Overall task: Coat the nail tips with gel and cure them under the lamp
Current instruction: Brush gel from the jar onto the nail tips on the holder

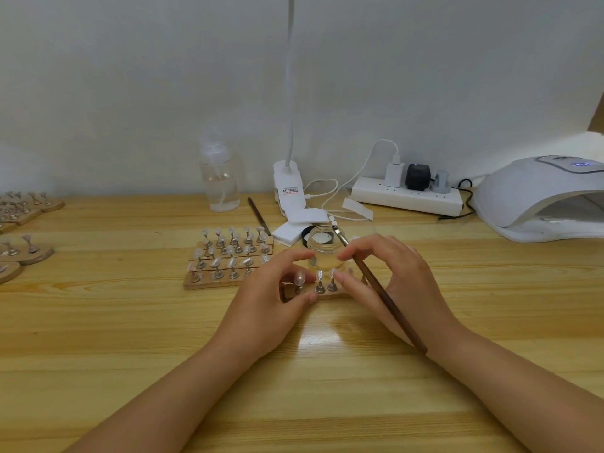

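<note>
Head view, frame centre: left hand [277,289] pinches the wooden strip [322,294] of nail tips [319,275], right hand [389,273] grips the brush [382,289], gel jar [322,250] just behind, curing lamp [536,197] right edge.

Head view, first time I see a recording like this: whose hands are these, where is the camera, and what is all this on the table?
There is no machine here. A person wears the camera on the head, so the one picture looks forward and down at their own two hands over a wooden table.

The left hand grips the end of a small wooden strip with nail tips standing on metal stands. The right hand holds a brush with a brown handle, its fingers touching the same strip.

Just behind the hands stands an open glass jar. Left of it is a block of more strips with tips. At far right sits the white curing lamp. Along the wall are a spray bottle, a desk lamp and a power strip.
</note>
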The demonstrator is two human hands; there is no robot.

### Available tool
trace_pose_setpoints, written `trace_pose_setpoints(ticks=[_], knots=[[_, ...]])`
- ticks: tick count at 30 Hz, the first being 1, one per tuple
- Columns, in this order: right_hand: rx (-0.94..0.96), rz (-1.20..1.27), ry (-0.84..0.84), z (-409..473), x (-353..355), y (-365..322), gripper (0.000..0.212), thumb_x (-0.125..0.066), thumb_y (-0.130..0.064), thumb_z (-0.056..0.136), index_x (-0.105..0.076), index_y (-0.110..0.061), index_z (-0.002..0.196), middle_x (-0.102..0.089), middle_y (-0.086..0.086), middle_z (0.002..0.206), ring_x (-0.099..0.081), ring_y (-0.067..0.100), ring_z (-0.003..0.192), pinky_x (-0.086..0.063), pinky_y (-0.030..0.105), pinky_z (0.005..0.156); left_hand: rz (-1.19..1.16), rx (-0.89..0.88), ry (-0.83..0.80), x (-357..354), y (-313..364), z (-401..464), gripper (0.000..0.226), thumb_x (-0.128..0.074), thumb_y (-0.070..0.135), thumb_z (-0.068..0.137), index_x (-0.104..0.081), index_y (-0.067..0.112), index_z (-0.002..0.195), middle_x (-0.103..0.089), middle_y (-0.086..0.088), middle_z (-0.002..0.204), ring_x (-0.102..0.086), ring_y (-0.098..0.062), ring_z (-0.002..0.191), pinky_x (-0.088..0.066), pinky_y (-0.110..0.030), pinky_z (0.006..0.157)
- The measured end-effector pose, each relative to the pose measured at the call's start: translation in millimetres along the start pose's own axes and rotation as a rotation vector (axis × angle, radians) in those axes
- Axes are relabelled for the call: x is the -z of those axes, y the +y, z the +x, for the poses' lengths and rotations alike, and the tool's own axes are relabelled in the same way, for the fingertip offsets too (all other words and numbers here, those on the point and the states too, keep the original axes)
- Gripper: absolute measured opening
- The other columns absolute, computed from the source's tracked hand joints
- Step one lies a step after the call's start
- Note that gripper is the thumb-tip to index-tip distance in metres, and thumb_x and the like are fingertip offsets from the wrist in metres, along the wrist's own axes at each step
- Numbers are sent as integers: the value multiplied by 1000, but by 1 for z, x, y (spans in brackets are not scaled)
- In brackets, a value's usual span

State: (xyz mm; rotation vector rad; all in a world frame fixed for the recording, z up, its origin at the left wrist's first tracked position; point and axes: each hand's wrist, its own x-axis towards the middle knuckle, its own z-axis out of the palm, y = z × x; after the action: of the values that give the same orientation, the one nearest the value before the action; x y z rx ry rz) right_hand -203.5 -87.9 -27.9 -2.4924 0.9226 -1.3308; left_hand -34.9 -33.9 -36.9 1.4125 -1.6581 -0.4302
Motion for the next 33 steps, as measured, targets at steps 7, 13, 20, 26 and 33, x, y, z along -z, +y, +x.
trace_pose_setpoints(ticks=[7, 13, 20, 26, 33], knots=[[-29, -57, -97, 2, 13, 14, 26, -78, -27, 70, -63, -22, 90, -63, -13, 86, -56, 4, 85, -31, 20, 88, 0, 23, -7, 1, -1, -1, 49, -70, 9, 77, -50, 40, 109, -63, 13, 88, -55, 10, 92, -40, -5, 82], [7, -55, -101, 2, 10, 16, 21, -77, -18, 72, -63, -21, 88, -60, -17, 82, -54, -1, 83, -30, 18, 89, 1, 16, 6, 0, -2, -1, 49, -70, 8, 77, -51, 40, 108, -62, 12, 84, -55, 10, 91, -40, -3, 81], [149, -92, -50, 1, 7, 12, 20, -61, -34, 74, -66, -17, 85, -63, -10, 82, -52, 1, 86, -34, 21, 84, 6, 1, 11, 0, -1, -2, 51, -70, 6, 76, -50, 41, 107, -60, 10, 81, -55, 12, 91, -39, -1, 78], [160, -21, 61, 0, 6, 7, 19, -60, -30, 74, -63, -15, 84, -62, -9, 81, -52, 0, 82, -37, 22, 85, 5, -15, 37, 1, 4, -3, 51, -73, 19, 73, -48, 46, 108, -60, 22, 97, -53, 10, 98, -43, -10, 81], [256, 42, 180, -3, 3, -6, 17, -63, -23, 76, -61, -13, 90, -64, -2, 82, -56, 7, 80, -42, 24, 78, 43, -235, 114, 2, 14, -5, 31, -66, 35, 73, -64, 30, 103, -62, 15, 101, -57, -3, 99, -44, -20, 86]])
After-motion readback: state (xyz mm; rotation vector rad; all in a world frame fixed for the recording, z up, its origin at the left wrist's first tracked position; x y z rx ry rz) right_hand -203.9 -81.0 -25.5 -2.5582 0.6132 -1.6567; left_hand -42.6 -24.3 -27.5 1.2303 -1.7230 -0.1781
